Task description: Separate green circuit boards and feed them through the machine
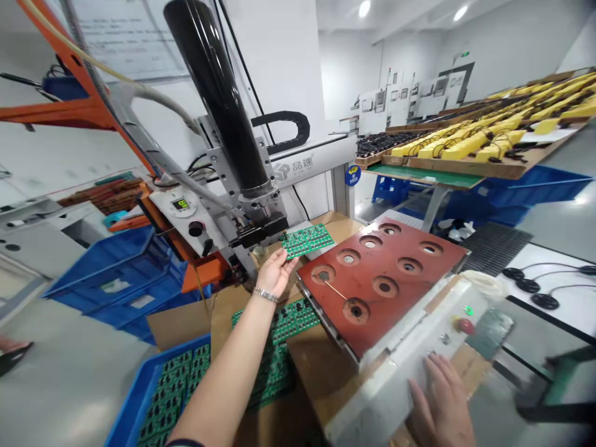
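My left hand (pixel 275 273) pinches the near left edge of a green circuit board (pixel 308 241) and holds it beneath the machine's black head (pixel 258 230). To the right lies a red-brown fixture plate (pixel 339 292) with several round holes, a thin stick (pixel 336 289) resting across it. My right hand (pixel 440 397) lies with fingers stretched out on the white control box (pixel 400 372), close to a small silver button (pixel 444 339). Also on that box are a red knob (pixel 464 326) and a lit green button (pixel 468 310). More circuit boards (pixel 295 320) lie under my left forearm.
A blue bin (pixel 123 406) at lower left contains several circuit boards. Blue crates (pixel 107 273) stack behind it, beside the machine's display unit (pixel 179 208). Yellow blocks with cables (pixel 470 146) fill a table at back right. Black round parts with cords (pixel 528 285) lie on a white surface.
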`<action>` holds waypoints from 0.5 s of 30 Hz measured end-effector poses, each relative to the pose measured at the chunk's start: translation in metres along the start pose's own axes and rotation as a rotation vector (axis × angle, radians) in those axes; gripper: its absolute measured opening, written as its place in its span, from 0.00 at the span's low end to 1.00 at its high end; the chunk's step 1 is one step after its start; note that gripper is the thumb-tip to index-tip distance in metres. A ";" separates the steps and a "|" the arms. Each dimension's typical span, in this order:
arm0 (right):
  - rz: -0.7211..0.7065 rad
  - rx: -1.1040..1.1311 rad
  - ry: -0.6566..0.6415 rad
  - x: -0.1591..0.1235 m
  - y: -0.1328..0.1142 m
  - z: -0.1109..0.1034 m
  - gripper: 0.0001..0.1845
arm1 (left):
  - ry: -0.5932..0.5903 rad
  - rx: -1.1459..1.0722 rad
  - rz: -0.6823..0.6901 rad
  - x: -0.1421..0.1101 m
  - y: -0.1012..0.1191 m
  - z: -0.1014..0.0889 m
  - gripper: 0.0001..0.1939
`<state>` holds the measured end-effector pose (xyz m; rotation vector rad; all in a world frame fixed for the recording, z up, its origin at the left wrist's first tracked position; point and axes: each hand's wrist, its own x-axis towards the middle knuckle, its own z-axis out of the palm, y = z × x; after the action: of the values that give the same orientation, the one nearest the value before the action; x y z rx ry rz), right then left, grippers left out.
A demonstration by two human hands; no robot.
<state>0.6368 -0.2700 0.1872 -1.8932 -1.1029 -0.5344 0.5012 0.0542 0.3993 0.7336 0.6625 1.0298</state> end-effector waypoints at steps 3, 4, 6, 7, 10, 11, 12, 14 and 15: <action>0.004 -0.002 0.002 0.000 0.000 0.000 0.30 | -0.004 0.004 -0.001 0.000 0.000 -0.002 0.05; 0.005 -0.003 0.002 0.000 -0.001 0.000 0.30 | -0.005 0.006 -0.001 -0.001 -0.001 -0.003 0.05; 0.007 -0.005 0.000 0.000 -0.001 0.000 0.30 | -0.007 0.011 -0.004 -0.001 -0.001 -0.005 0.05; 0.009 -0.006 0.000 0.000 -0.001 0.000 0.30 | -0.009 0.013 -0.006 -0.002 -0.002 -0.005 0.05; 0.017 -0.010 0.000 0.000 -0.002 0.001 0.30 | -0.011 0.017 -0.008 -0.004 -0.001 -0.007 0.05; 0.019 -0.010 -0.001 0.000 -0.002 0.001 0.30 | -0.009 0.015 -0.006 -0.005 -0.001 -0.007 0.05; 0.021 -0.009 -0.004 0.000 -0.002 0.001 0.30 | -0.006 0.013 -0.002 -0.005 -0.001 -0.007 0.05; 0.024 -0.008 -0.009 -0.001 -0.001 0.001 0.30 | 0.002 0.006 0.004 -0.005 0.000 -0.006 0.05; 0.025 -0.007 -0.009 -0.001 -0.001 0.002 0.30 | 0.006 0.003 0.006 -0.005 0.000 -0.006 0.05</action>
<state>0.6352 -0.2689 0.1863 -1.9150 -1.0827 -0.5172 0.4944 0.0511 0.3965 0.7358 0.6679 1.0377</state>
